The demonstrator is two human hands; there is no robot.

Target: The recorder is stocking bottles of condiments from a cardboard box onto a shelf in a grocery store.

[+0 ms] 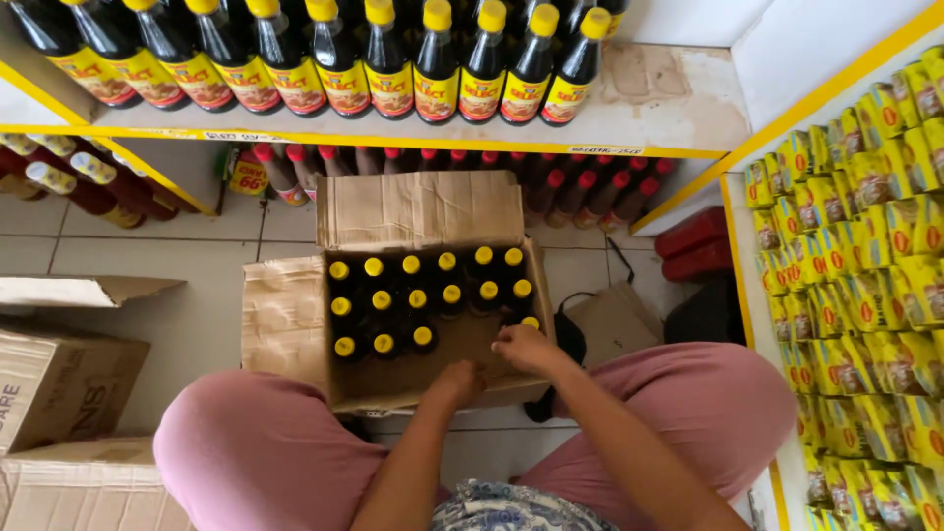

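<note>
Both your hands are down inside the open cardboard box on the floor between your knees, at its near right corner. Your right hand curls over a yellow-capped dark bottle at the right end of the rows, fingers closed around its top. Your left hand rests just beside it on the box's bare bottom; whether its fingers are together, you cannot tell.
</note>
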